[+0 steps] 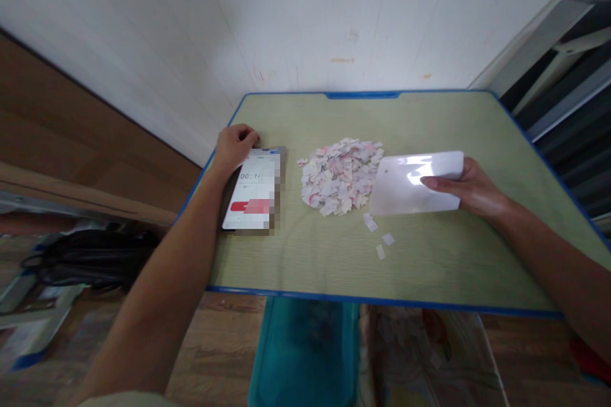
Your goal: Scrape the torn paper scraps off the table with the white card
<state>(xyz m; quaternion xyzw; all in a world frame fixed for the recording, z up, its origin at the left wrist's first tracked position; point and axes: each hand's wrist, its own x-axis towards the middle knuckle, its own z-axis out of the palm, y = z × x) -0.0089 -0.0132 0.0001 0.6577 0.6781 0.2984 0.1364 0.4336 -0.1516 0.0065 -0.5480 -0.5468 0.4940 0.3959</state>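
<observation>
Paper scraps (341, 175), mostly white with some pink among them, lie in a loose heap near the middle of the tabletop (429, 273). A white, sheet-like scraper (401, 187) reaches in from the right, its far edge against the right side of the heap. The right hand (470, 191) is clamped on the scraper's outer end, with the thumb laid along the upper face and the other fingers mostly hidden behind it. Whether the blade lies quite flat or is slightly tilted cannot be told from this view.

The left hand (235, 145) is bent with its fingers curled, beside the upper left corner of a phone (251, 187). No object shows in its grasp; whether the fingertips meet, or touch the phone, cannot be told. The phone's screen shows digits beginning 00:1 and a red button, its right side blurred out in blocks.

The step in hand appears to be working the heap's edge with the scraper, one-handed, while the left hand takes no visible part. A next stroke would call for a low blade and slow, even pressure, since such light pieces could slip under the edge or scatter. Three loose scraps (388, 239) lie apart from the heap on its near side, below the scraper; gathering them would need a separate pass. Below the tabletop's near edge stands a teal bin (258, 356).
</observation>
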